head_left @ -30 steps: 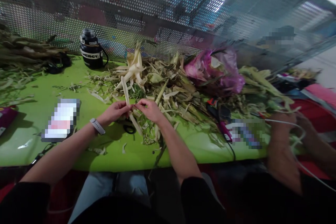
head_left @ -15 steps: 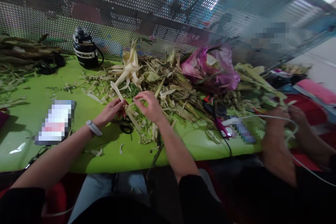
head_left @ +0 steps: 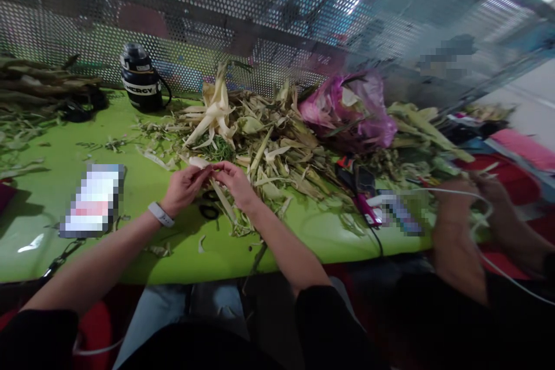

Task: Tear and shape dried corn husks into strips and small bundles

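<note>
My left hand (head_left: 184, 188), with a pale band (head_left: 161, 214) on its wrist, is closed on a pale strip of corn husk (head_left: 198, 162) whose end sticks up past the fingers. My right hand (head_left: 236, 185) pinches at the same strip, fingertips meeting those of the left. The part between the fingers is hidden. Just below the hands lie black scissor handles (head_left: 209, 209) and narrow husk scraps (head_left: 225, 205). Behind them a husk shaped like a figure (head_left: 219, 105) stands against a heap of dry husks (head_left: 277, 133).
On the green table (head_left: 143, 263) lies a phone (head_left: 93, 201) at left, with a black flask (head_left: 142, 81) behind. A pink plastic bag (head_left: 351, 110) sits at the back right. Another person's hands (head_left: 470, 188) work at far right beside a white cable (head_left: 488, 208). A perforated metal panel (head_left: 243, 17) closes off the back.
My left hand has moved slightly right and turned, so the long husk strip now shows only a short end. My right hand has come left and lower, closing the gap between the hands.
</note>
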`<state>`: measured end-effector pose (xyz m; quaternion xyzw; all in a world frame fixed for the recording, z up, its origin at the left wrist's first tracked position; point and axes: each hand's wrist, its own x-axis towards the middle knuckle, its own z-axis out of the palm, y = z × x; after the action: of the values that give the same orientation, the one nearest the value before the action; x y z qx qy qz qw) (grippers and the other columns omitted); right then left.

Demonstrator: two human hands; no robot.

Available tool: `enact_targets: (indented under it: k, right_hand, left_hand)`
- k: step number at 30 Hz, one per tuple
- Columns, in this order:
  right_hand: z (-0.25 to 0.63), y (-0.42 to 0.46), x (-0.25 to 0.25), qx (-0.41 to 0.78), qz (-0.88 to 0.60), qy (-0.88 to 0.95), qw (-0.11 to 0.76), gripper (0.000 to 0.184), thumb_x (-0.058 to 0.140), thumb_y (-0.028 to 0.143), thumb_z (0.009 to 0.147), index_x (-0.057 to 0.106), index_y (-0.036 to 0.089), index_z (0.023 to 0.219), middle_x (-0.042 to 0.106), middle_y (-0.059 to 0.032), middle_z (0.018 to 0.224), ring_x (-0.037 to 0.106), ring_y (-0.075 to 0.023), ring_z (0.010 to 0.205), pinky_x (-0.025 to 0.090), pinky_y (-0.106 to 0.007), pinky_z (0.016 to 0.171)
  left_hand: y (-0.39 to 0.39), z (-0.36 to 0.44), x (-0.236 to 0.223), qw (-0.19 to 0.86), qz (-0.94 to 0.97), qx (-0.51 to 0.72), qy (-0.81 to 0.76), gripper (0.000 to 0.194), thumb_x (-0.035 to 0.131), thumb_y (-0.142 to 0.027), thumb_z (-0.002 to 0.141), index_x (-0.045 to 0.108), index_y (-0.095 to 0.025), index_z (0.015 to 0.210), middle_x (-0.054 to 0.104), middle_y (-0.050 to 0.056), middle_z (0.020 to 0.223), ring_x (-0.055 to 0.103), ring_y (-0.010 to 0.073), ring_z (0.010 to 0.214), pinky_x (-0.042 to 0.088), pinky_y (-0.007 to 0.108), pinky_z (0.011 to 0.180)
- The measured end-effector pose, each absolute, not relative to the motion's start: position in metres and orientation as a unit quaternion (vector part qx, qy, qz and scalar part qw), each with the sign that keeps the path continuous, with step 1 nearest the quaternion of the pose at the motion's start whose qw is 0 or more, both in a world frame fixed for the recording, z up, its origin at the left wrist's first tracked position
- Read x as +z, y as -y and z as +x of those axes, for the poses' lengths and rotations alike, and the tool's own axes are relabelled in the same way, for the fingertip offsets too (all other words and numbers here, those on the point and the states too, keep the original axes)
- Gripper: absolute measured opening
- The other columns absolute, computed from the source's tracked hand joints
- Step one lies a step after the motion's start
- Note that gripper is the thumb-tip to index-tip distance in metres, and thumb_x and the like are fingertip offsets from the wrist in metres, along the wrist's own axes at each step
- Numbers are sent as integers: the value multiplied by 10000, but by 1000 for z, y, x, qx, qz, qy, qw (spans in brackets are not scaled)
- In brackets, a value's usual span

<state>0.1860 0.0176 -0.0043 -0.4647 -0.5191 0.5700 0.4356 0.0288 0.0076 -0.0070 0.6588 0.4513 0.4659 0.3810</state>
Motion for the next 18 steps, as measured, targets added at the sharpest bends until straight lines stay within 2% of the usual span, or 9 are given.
enact_targets:
  k: [3,5,11,15,18]
  right_hand:
    - [187,-16,-1,612,-460,474,436,279,677,385,653,626,194,851,630,14,723,543,-108,621,407,-228,574]
    - [188,-16,1,625,-457,470,423,260,693,370,638,633,189,815,636,13,713,538,-102,611,404,-226,577]
    - [192,-19,0,636,-452,490,388,207,713,316,603,653,175,742,611,36,638,497,-85,562,374,-220,561]
    - [195,-21,0,644,-458,504,348,186,711,317,615,645,166,703,581,44,572,458,-78,503,322,-213,498]
    - [195,-19,2,622,-453,522,370,187,702,320,647,638,164,727,584,45,595,476,-76,524,347,-209,521]
  left_hand:
    - [-8,29,-9,313,689,491,-430,238,595,-377,869,722,-179,905,698,75,892,618,194,829,461,295,770]
    - [-9,30,-9,299,688,506,-425,209,595,-349,872,726,-186,890,687,77,920,602,193,875,449,300,816]
    - [-9,34,-6,324,640,538,-443,197,609,-331,845,686,-190,733,625,42,810,548,178,829,436,299,813]
    - [-10,35,-7,390,600,539,-443,238,633,-379,815,646,-172,699,612,39,794,546,170,808,435,282,768]
    - [-10,36,-8,486,562,504,-441,330,608,-472,828,594,-164,708,573,14,705,516,136,675,423,253,642]
